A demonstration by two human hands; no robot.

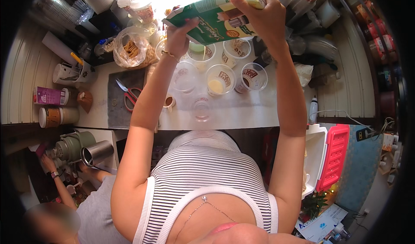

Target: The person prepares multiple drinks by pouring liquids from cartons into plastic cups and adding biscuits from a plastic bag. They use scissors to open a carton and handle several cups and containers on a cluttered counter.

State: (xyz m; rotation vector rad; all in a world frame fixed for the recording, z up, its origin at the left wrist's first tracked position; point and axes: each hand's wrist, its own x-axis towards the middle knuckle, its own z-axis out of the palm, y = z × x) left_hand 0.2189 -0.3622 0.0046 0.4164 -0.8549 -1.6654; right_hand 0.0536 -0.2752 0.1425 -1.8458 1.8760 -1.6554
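Both my hands hold up a green and cream printed carton (214,23), tilted above the far part of the white counter (227,112). My left hand (183,38) grips its left end, where a flap sticks out. Round its right end closes my right hand (264,13). Below the carton stand several clear plastic cups; one cup (220,80) has pale yellow liquid at the bottom, and another cup (254,77) has something dark brown. Nearer me are a clear empty cup (201,109) and a small white cup of brown liquid (169,102).
Red-handled scissors (129,96) lie on a dark mat (113,114) at left. Behind are an open plastic bag of brown sticks (131,49) and stacked cups (58,10). A purple carton (48,95) and jars (58,116) stand far left. Another person (94,205) is at lower left.
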